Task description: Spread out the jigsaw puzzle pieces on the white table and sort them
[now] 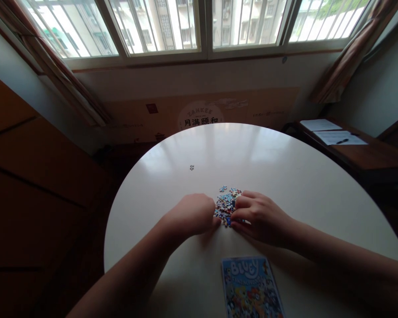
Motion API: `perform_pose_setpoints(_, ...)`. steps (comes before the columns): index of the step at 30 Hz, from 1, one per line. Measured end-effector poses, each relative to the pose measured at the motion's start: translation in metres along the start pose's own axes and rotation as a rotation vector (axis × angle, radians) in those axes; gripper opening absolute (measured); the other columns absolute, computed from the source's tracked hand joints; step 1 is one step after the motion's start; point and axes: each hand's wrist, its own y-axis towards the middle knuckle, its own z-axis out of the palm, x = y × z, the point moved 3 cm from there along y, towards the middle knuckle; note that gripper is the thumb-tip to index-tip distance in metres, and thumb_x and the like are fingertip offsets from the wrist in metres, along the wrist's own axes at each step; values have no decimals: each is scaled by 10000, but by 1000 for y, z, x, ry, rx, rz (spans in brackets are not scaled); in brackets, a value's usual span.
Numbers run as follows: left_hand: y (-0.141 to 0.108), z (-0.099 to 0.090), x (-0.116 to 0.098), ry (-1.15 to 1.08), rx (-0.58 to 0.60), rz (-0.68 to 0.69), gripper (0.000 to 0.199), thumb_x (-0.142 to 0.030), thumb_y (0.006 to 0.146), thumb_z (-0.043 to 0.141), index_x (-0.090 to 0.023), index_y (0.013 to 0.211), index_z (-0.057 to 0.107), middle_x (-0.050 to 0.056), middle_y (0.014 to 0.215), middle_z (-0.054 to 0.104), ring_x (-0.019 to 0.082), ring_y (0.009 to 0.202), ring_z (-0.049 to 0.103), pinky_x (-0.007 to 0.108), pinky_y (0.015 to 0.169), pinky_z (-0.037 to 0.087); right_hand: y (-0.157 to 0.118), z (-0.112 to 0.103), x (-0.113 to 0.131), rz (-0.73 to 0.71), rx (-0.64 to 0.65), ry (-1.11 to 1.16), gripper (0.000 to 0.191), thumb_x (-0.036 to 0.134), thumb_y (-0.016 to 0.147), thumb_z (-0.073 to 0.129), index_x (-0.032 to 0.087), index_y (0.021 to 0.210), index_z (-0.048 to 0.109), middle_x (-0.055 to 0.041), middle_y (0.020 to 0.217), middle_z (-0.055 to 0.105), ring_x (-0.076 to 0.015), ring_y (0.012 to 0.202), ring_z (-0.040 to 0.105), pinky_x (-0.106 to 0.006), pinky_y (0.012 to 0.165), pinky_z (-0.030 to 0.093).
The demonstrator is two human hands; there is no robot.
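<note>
A small heap of colourful jigsaw pieces point(225, 204) lies on the round white table point(265, 154). At the heap's left edge is my left hand point(195, 214), its back to the camera; most of its fingers are hidden, and only the thumb shows near the lowest pieces. My right hand point(257, 216) touches the heap from the right, fingers curled and slightly apart over the pieces. Whether a piece is between those fingers is too small to tell. Just above the heap sits a loose blue piece point(223, 188).
A single piece point(191, 168) lies farther back on the table. Near the front edge is a blue "Bluey" picture card or box point(252, 287). Papers point(340, 137) and a pen rest on a brown side table point(381, 154) at right. Windows and curtains stand behind.
</note>
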Motion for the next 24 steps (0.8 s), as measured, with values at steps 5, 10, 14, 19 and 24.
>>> perform_pose_setpoints(5,0,-1,-1,4,-2,1,333,-434,868,574,-153,826,746,118,729,692,260,677,656,326,612,491,1,1,1,15,49,17,154,300,927,590,251,863,721,0,864,628,-127,819,466,-277,779,323)
perform_pose_setpoints(10,-2,-5,-2,-9,3,13,307,-412,856,580,-153,812,738,109,716,684,260,660,649,332,598,484,1,-2,1,25,40,8,136,307,912,611,250,866,725,-4,852,632,-130,804,468,-281,768,319)
perform_pose_setpoints(14,-4,-6,-3,-33,3,43,331,-462,852,606,-160,809,735,90,690,667,239,650,636,314,604,479,0,-1,1,21,30,7,120,315,902,629,258,882,734,-7,850,638,-133,806,468,-279,761,317)
perform_pose_setpoints(19,-2,-3,-2,-56,0,47,340,-471,869,593,-172,817,747,88,695,667,240,673,637,314,628,482,1,-1,2,-8,3,46,125,295,908,624,259,869,737,4,860,648,-121,808,477,-270,772,338)
perform_pose_setpoints(24,-1,-2,-3,-52,-6,46,355,-487,863,596,-171,802,746,89,691,668,240,648,627,308,584,449,5,-3,3,-19,-16,68,141,288,914,619,245,848,736,2,864,651,-119,813,490,-272,774,352)
